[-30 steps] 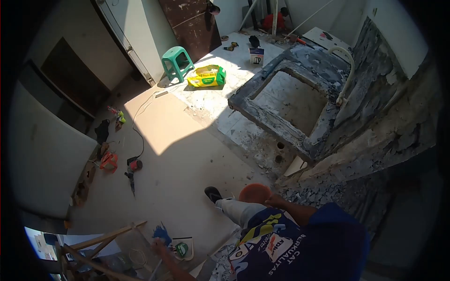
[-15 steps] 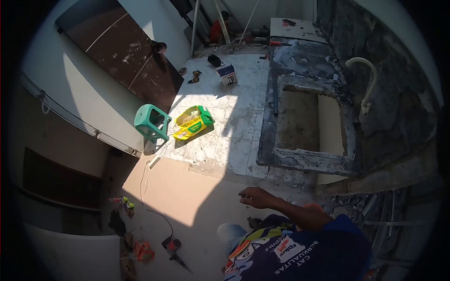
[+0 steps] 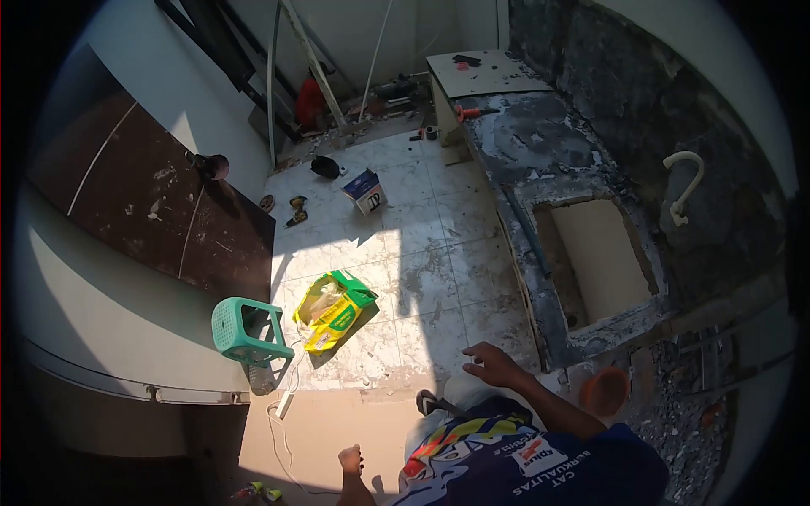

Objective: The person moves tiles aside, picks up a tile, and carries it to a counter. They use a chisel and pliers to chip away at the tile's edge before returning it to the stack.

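Observation:
My right hand (image 3: 492,364) is stretched forward over the tiled floor, fingers apart and holding nothing. It hovers near the front corner of the rough dark counter (image 3: 540,329). My left hand (image 3: 350,460) hangs low at the bottom of the view with its fingers curled, and nothing shows in it. An orange round container (image 3: 604,390) sits behind my right forearm, among rubble. My knee and a dark sandal (image 3: 434,403) are just below my right hand.
The counter has a sink cut-out (image 3: 599,257) and a white pipe (image 3: 685,181) on the wall. A yellow-green bag (image 3: 331,309) and a green stool (image 3: 245,334) stand at left, a cord and power strip (image 3: 283,406) beside them. A box (image 3: 364,192), tools and a person in red (image 3: 310,101) are farther back.
The view has swung left and forward along the counter. My right hand has stayed out in front, open. My left hand has come into view at the bottom.

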`<state>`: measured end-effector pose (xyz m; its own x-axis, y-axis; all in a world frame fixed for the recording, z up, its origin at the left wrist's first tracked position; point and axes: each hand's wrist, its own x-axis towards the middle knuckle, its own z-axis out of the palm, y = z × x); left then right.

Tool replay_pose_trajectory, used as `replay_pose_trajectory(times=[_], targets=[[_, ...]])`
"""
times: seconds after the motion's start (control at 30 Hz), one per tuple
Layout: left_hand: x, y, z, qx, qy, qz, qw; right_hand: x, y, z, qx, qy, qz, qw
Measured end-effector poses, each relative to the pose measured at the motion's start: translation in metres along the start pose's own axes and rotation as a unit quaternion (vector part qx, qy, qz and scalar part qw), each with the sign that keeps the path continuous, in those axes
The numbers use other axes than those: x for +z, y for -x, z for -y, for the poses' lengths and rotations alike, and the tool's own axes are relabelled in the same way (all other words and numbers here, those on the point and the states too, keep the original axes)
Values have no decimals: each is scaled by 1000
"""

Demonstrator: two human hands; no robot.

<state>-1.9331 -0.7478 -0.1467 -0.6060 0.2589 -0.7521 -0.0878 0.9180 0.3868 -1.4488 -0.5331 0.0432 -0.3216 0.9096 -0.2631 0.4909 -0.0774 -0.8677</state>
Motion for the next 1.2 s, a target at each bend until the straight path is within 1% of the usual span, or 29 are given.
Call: replay_pose_trajectory(times=[0.03,0.07,0.1,0.13,0.17,0.2,0.23,0.3,0.33,0.4,0.43,0.47,0.5,0.53,0.57,0.6,0.67,0.73,0.77,0.87,0.9,1.0,1.03,1.1,1.13,1.17,1.2], targets=[[-11,-29,-61,1,-113,27,993,6,-10,7,38,-2,-11,999],[-13,-30,-127,55,-125,-3,991,10,-18,7,75,-5,-22,997],[-11,-71,-167,170,-80,-26,982,12,-31,7,111,-3,-36,993],[-7,-112,-211,177,-77,-17,981,14,-47,7,115,11,-58,992],[0,-134,-258,232,-83,-20,969,17,-62,2,122,27,-79,989],[10,-141,-303,279,-59,-7,959,18,-78,-3,131,43,-96,986],[20,-135,-354,280,-67,30,957,17,-98,-7,123,52,-100,986],[51,-135,-423,309,-20,40,950,10,-156,-12,96,62,-116,987],[73,-134,-454,326,11,43,944,1,-189,-9,56,52,-134,988],[112,-145,-487,307,-9,75,949,-31,-248,-1,-21,36,-169,985],[127,-152,-495,295,-47,119,947,-47,-284,7,26,23,-175,984],[137,-160,-503,266,-139,162,940,-66,-321,14,23,31,-183,982],[150,-200,-494,249,-205,195,926,-87,-358,18,21,40,-192,980],[161,-163,-505,134,-216,170,952,-109,-393,23,22,49,-199,979],[177,-152,-511,82,-232,182,952,-132,-430,27,1,71,-212,975],[187,-156,-521,58,-245,192,948,-151,-462,34,-15,93,-217,971],[208,-158,-557,26,-258,200,945,-206,-514,69,-61,122,-235,962],[233,-168,-604,9,-258,199,946,-256,-560,95,-91,126,-275,949],[247,-176,-628,2,-258,197,946,-280,-586,103,-111,126,-297,940],[290,-214,-704,-12,-266,192,945,-347,-660,100,-114,137,-373,911],[306,-230,-734,-14,-271,190,944,-370,-688,89,-109,122,-372,914],[352,-282,-842,3,-291,182,939,-436,-761,60,-30,230,-424,876],[369,-297,-889,17,-301,179,937,-455,-785,48,0,214,-432,876],[407,-325,-1000,77,-303,173,934,-504,-834,30,57,193,-444,873],[436,-331,-1059,112,-288,183,933,-533,-855,30,68,187,-450,870],[462,-315,-1124,146,-240,194,940,-557,-876,30,83,175,-457,868],[487,-291,-1185,218,-254,168,927,-576,-896,30,99,153,-466,866]])
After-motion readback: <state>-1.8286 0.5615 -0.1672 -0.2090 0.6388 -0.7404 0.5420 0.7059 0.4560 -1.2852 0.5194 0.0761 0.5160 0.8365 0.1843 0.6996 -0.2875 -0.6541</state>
